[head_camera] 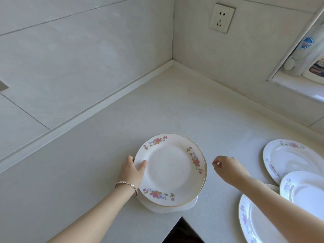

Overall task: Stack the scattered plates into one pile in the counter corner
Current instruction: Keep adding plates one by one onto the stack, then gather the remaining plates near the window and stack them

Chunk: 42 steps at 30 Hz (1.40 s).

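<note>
A white plate with pink flower sprigs and a gold rim (171, 170) lies on top of a small pile of plates; the lower plate's white edge (168, 208) shows beneath it at the front. My left hand (134, 170) grips the top plate's left rim, thumb on top. My right hand (226, 168) hovers just right of the pile, fingers loosely curled, holding nothing. Three more flowered plates lie at the right: one further back (289, 158), one overlapping it (305, 188), one at the bottom edge (254, 225). The counter corner (172, 64) is far behind the pile.
White counter (87, 163) meets tiled walls on the left and back. A wall socket (222, 18) sits above the corner. A window ledge at the right holds a white bottle (305, 50). The counter's front edge drops to a dark gap (182, 232) below the pile.
</note>
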### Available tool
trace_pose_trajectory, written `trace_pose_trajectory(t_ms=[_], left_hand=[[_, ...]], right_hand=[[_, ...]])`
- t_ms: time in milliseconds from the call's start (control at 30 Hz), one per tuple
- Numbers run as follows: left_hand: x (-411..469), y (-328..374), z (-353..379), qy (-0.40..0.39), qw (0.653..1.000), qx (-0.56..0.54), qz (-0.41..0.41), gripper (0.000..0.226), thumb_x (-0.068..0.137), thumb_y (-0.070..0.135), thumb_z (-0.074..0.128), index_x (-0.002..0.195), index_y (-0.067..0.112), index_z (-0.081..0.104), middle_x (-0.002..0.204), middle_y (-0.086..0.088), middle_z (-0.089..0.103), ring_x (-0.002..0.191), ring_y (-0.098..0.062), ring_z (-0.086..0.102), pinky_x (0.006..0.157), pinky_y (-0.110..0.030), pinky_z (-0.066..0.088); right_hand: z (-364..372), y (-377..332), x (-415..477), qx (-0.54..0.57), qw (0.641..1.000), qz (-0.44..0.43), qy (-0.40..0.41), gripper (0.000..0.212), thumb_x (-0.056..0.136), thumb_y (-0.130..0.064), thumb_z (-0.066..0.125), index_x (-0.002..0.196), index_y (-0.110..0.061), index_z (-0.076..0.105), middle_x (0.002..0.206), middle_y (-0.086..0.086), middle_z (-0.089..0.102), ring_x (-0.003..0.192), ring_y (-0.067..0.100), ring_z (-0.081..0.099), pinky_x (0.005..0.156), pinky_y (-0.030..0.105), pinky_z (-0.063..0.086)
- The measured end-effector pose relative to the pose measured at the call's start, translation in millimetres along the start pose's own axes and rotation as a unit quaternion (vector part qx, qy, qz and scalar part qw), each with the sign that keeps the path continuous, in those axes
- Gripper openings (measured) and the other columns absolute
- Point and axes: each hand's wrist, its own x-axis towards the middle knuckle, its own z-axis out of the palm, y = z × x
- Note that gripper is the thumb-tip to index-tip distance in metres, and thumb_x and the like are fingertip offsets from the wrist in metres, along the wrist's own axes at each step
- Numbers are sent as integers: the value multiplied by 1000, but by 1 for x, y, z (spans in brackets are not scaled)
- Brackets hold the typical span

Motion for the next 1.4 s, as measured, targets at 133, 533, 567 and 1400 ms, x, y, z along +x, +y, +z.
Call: trace_pose_trajectory(t_ms=[133,533,567,1400], left_hand=[[-11,3,17,-22,964,-256,-69,42,93,22,45,134,15,38,123,-5,56,97,-24,52,83,-29,38],[-6,13,9,80,964,129,218,50,90,18,49,137,7,37,145,-26,36,137,-38,32,106,-49,36],[-2,20,11,113,936,126,308,40,83,16,50,122,7,49,130,-28,51,126,-38,42,98,-47,44],[-106,198,187,-281,904,183,266,30,87,10,47,61,24,50,66,2,63,83,-28,65,77,-32,52]], right_hand=[[6,6,-5,2,1000,12,-12,28,93,-21,39,107,-20,64,98,-3,66,78,18,60,57,23,43],[21,5,-22,15,997,71,-35,26,90,-22,39,102,-23,63,96,-3,62,78,17,56,63,23,44],[22,6,-25,18,996,82,-39,24,89,-21,40,97,-23,62,94,-4,61,78,18,57,65,25,46],[-7,293,-125,374,760,521,104,76,88,-34,56,137,9,16,133,24,47,119,38,51,85,39,43]])
